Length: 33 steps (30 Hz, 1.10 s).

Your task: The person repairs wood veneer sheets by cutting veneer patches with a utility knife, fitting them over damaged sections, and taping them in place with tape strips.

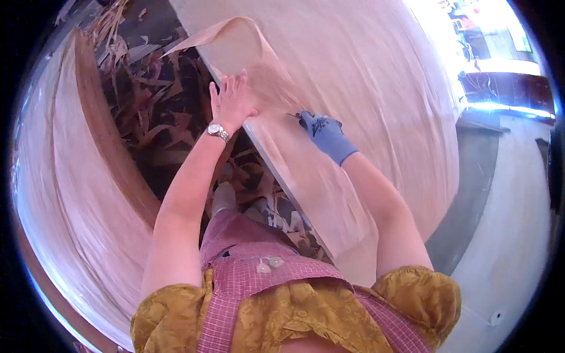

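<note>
Bare and wearing a wristwatch [218, 130], my left hand [231, 103] lies with fingers spread on a thin tan sheet [282, 147] near its straight left edge. My right hand [321, 128], in a blue-grey glove, is closed round a small tool [294, 115] whose thin tip points left over the sheet. What the tool is cannot be made out. A loose strip [235, 29] of the same material curls up beyond my left hand. The sheet lies on a large pile of wrinkled thin sheets [376, 88].
Another stack of thin sheets [65, 176] curves along the left. Torn scraps [153, 112] litter the dark floor between the stacks. A grey surface [471, 176] lies beyond the pile at the right, with a dark curved object [512, 91] at the upper right.
</note>
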Tool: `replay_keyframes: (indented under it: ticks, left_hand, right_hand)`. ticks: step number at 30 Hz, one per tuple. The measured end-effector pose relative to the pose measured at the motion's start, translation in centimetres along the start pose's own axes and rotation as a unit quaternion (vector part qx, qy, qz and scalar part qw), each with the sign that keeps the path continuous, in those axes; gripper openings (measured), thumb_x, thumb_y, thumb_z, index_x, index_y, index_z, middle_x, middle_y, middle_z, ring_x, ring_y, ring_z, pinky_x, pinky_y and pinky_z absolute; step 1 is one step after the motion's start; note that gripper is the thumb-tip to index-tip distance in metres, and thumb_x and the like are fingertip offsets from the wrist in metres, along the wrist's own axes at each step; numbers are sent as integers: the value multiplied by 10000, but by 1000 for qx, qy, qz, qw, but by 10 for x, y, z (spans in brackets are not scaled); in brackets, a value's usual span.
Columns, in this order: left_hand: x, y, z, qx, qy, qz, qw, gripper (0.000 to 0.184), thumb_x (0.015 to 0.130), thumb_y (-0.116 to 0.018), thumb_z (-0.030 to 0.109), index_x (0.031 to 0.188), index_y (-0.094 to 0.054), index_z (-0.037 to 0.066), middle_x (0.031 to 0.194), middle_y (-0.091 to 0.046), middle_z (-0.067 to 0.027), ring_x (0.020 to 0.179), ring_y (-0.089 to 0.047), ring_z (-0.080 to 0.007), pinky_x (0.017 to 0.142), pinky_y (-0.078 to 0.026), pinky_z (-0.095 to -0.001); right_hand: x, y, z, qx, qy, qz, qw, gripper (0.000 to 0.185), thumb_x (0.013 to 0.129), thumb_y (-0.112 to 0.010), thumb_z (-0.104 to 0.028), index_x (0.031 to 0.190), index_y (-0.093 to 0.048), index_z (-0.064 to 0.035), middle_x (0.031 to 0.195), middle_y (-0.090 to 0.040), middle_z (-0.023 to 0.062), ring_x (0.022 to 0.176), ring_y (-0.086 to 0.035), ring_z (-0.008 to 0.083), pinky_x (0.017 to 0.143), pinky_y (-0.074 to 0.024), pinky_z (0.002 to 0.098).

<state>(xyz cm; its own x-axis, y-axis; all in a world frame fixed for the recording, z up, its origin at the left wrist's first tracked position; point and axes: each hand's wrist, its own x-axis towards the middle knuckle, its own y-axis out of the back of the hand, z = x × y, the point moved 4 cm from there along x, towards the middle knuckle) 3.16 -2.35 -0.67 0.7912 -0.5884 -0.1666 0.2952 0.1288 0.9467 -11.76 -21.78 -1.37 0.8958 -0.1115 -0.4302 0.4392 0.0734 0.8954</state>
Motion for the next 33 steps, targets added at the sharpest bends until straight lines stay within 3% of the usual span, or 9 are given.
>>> replay_keyframes:
  ticks: [2, 5, 7, 16, 21, 25, 27, 29, 33]
  left_hand:
    - [-6, -20, 24, 63, -40, 73, 995, 1019, 649, -842, 397, 1475, -321, 108, 1472, -392, -139, 1402, -320, -313, 1145, -232, -547]
    - [-51, -84, 164, -205, -211, 55, 954, 1004, 625, -855, 376, 1452, -363, 88, 1411, -432, -135, 1368, -352, -319, 1134, -253, -534]
    - [1, -54, 92, -65, -190, -9, 980, 1007, 622, -844, 407, 1467, -360, 149, 1503, -335, -149, 1398, -291, -367, 1098, -292, -566]
    - [-5, -56, 88, 44, -171, -49, 983, 1052, 655, -815, 454, 1523, -285, 182, 1546, -274, -184, 1445, -206, -392, 1140, -241, -560]
    - [-34, -115, 126, 131, -283, 149, 938, 1055, 632, -847, 460, 1516, -307, 256, 1578, -238, -126, 1461, -138, -414, 1129, -188, -643]
    - [-144, -87, 220, 42, -348, -98, 932, 921, 610, -862, 437, 1431, -457, 340, 1566, -265, -95, 1451, -198, -364, 1098, -264, -627]
    - [-149, -95, 219, 40, -346, -75, 934, 941, 585, -870, 451, 1426, -453, 374, 1568, -266, -81, 1453, -194, -363, 1085, -258, -657]
    - [-148, -96, 219, 36, -340, -69, 937, 961, 565, -875, 465, 1424, -450, 393, 1573, -262, -67, 1457, -187, -362, 1082, -253, -669]
    - [-145, -93, 224, 48, -346, -91, 932, 1005, 566, -866, 494, 1452, -403, 391, 1575, -251, -74, 1462, -164, -380, 1080, -225, -695]
  right_hand:
    - [-27, -10, 9, 17, -42, -2, 999, 231, 994, -459, -245, 1197, -524, -157, 924, -697, 122, 773, -699, 357, 564, -532, 501]
    - [-84, 3, 45, 31, -26, -89, 995, 262, 997, -445, -285, 1216, -511, -157, 944, -692, 135, 847, -686, 341, 630, -524, 511]
    - [-2, -10, 11, 81, -20, 52, 995, 274, 989, -450, -265, 1234, -508, -156, 950, -687, 149, 832, -691, 357, 611, -537, 510]
    - [-210, -93, 22, 170, -267, -44, 948, 247, 1003, -428, -306, 1159, -507, -131, 1000, -672, 186, 881, -676, 371, 676, -536, 518]
    - [-270, -133, 9, 206, -321, -43, 923, 265, 1000, -421, -288, 1192, -488, -118, 1019, -669, 194, 896, -673, 386, 686, -536, 538]
    - [-277, -134, 5, 209, -310, -26, 927, 277, 965, -430, -194, 1217, -487, -95, 995, -673, 196, 871, -684, 375, 637, -548, 521]
    - [-295, -122, -7, 231, -319, -68, 917, 303, 952, -438, -182, 1236, -483, -86, 978, -674, 199, 840, -690, 370, 612, -550, 510]
    - [-339, -163, -44, 171, -315, 114, 926, 334, 940, -463, -173, 1259, -467, -78, 960, -675, 206, 819, -693, 373, 606, -550, 514]
    - [-390, -202, -105, 274, -458, -43, 845, 401, 908, -516, -140, 1292, -434, -59, 927, -677, 219, 787, -692, 387, 620, -552, 509]
